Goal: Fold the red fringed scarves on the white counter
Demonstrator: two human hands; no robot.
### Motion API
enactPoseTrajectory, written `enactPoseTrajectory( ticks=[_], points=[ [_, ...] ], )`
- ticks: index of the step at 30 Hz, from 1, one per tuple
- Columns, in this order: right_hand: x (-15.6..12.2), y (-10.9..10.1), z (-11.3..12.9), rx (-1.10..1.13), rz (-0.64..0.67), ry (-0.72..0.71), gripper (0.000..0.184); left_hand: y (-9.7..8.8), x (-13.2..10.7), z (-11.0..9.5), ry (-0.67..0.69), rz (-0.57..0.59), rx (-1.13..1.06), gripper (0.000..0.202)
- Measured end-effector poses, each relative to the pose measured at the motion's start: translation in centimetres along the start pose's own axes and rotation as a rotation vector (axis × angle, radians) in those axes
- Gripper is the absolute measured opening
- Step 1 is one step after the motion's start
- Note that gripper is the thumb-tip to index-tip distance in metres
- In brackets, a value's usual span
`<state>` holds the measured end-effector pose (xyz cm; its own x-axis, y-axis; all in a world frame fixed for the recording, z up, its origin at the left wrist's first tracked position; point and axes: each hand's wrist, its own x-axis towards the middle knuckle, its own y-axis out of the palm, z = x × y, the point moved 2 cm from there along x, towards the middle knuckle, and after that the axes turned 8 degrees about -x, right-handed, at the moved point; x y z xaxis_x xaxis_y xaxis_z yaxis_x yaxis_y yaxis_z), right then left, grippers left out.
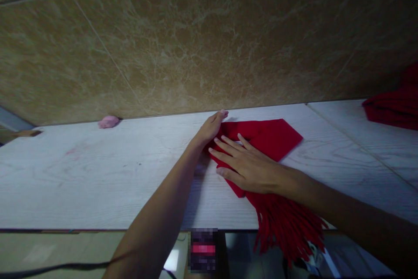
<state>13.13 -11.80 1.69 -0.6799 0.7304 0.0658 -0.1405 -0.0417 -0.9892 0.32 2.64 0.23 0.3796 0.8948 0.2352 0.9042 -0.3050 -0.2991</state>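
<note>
A folded red scarf [274,139] lies on the white wood-grain table [98,183], its fringe hanging over the front edge. My right hand [250,168] rests flat on the scarf with the fingers spread. At the scarf's left end, my left hand [211,127] stands on edge against the fabric, fingers stretched toward the wall. Some of the left fingers are hidden behind the hand, and the scarf under my right palm is covered.
A tan marbled wall [196,52] rises along the table's back edge. A small pink lump [109,122] lies by it at left. More folded red cloth [395,107] is at far right. A dark cable [65,266] runs below the table edge.
</note>
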Motion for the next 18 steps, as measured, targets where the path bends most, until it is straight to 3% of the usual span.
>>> enactPoseTrajectory(
  ticks=[18],
  points=[
    [-0.1, 0.8, -0.2, 0.006, 0.01, -0.026, 0.063, 0.0, 0.0, -0.1, 0.004, 0.008, 0.027, 0.062]
  ],
)
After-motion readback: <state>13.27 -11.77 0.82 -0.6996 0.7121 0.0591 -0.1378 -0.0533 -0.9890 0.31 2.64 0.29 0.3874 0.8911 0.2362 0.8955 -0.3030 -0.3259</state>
